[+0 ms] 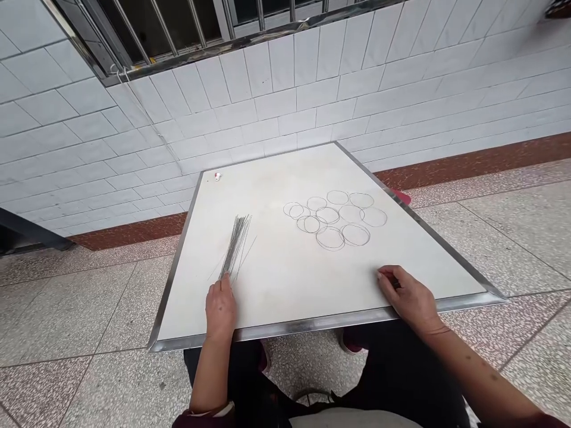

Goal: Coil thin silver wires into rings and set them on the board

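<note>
A bundle of thin, straight metal wires (235, 241) lies on the left half of the white table (276, 285), with a few strays beside it. My left hand (222, 304) is at the bundle's near end, its fingers closed on the wire ends; how many it grips is hidden. Near the front right edge rests my right hand (411, 298), fingers curled and thumb against the index finger, with nothing visible in the pinch. Several thin wire rings (330, 236) lie flat and partly overlapping, right of the table's middle.
A small white and red scrap (217, 176) lies at the table's far left corner. Metal trim (312, 324) edges the tabletop. Beyond it stand a white tiled wall (285, 101) and a barred window (178, 24). My legs are under the front edge.
</note>
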Action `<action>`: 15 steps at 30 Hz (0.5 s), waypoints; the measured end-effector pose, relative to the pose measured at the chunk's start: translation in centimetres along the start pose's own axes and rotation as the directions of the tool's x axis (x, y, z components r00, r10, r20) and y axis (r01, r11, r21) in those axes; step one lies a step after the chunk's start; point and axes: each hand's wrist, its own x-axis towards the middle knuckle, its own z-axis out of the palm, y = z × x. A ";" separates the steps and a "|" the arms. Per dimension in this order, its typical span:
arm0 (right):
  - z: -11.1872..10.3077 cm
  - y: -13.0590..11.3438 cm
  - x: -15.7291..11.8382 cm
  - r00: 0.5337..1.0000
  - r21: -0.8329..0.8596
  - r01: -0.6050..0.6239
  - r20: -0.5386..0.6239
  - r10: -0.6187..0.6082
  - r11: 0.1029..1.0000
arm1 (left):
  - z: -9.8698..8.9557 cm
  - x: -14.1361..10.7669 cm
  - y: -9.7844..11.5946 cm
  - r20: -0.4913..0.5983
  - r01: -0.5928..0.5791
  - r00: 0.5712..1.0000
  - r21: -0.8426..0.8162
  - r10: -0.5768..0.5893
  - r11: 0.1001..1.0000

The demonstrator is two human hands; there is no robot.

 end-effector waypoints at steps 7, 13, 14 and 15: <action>0.8 -2.7 -0.6 0.995 0.144 0.087 0.042 -0.094 0.986 | 0.0 0.1 0.7 0.018 0.016 1.000 0.024 -0.016 1.000; 4.0 -11.3 -3.2 0.873 0.378 0.347 0.204 -0.443 0.858 | -0.5 0.0 0.7 0.034 0.044 0.998 -0.021 -0.043 0.999; 4.5 -12.8 -3.2 0.838 0.392 0.388 0.226 -0.496 0.834 | -0.6 -0.2 0.6 0.038 0.047 0.998 -0.039 -0.046 0.998; 5.0 -14.2 -3.1 0.799 0.406 0.431 0.243 -0.550 0.806 | -0.8 -0.5 0.6 0.042 0.050 0.998 -0.060 -0.048 0.997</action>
